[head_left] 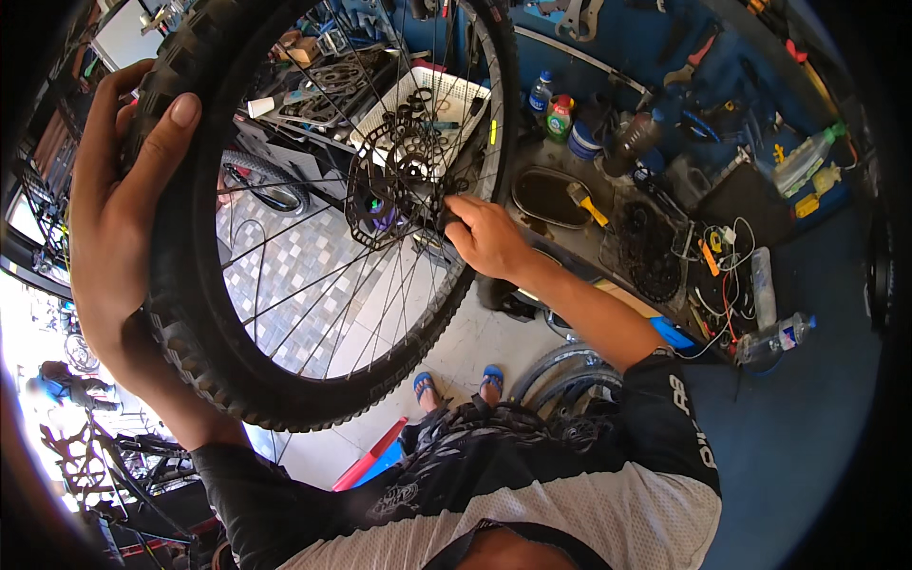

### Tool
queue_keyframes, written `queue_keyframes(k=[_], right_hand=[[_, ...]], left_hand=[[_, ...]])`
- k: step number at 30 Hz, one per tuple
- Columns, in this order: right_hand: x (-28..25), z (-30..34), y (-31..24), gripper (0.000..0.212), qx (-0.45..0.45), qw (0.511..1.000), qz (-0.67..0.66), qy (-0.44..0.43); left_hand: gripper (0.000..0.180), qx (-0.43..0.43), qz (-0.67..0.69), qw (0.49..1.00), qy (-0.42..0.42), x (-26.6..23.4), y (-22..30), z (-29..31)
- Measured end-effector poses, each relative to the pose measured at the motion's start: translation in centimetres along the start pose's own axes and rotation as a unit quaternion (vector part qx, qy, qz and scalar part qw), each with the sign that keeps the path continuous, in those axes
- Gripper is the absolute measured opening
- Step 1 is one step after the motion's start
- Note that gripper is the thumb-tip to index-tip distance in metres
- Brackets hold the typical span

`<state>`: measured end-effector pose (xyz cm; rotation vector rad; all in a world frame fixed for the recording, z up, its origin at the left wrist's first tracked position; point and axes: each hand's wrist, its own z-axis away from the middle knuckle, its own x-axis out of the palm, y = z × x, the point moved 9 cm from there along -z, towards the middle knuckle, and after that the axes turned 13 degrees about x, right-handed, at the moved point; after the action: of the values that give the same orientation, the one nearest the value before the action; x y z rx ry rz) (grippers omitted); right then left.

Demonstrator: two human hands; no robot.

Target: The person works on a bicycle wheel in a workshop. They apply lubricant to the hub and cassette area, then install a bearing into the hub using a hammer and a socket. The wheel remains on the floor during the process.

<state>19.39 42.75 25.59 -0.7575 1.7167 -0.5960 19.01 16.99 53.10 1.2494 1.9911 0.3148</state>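
**One black knobby-tired spoked bicycle wheel [294, 404] held before the torso**

Left hand [116, 223] curled partway open around the wheel's left tread, thumb on the sidewall. Right hand [489, 237] at the wheel's hub, fingers bent in; cannot tell if they pinch a part. Beyond the wheel: one white perforated plastic basket [454, 88] holding many ring-shaped metal parts, too jumbled to count. Right of the wheel, on the surface [541, 154]: one dark oval tray [546, 195], one yellow-handled brush [596, 211] at its edge; one blue-capped clear bottle [541, 92], one red-capped green bottle [560, 121], contents unclear.

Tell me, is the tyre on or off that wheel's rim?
On: the tyre, gripped by the left hand, sits around the rim wherever both show.
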Motion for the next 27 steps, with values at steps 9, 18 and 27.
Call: queue_keyframes(k=[9, 18, 27], right_hand=[[4.7, 2.6, 2.5, 0.031, 0.265, 0.493, -0.803, -0.204], [0.6, 4.4, 6.6, 0.022, 0.224, 0.767, -0.600, 0.036], [1.1, 1.5, -0.7, 0.036, 0.080, 0.930, -0.263, 0.243]], left_hand=[[0.045, 0.020, 0.016, 0.999, -0.029, -0.1, 0.3, -0.6], [0.051, -0.005, -0.041, 0.998, -0.051, -0.2, -1.5, -1.8], [0.053, 0.023, -0.098, 0.994, -0.046, 0.1, -0.5, -2.3]])
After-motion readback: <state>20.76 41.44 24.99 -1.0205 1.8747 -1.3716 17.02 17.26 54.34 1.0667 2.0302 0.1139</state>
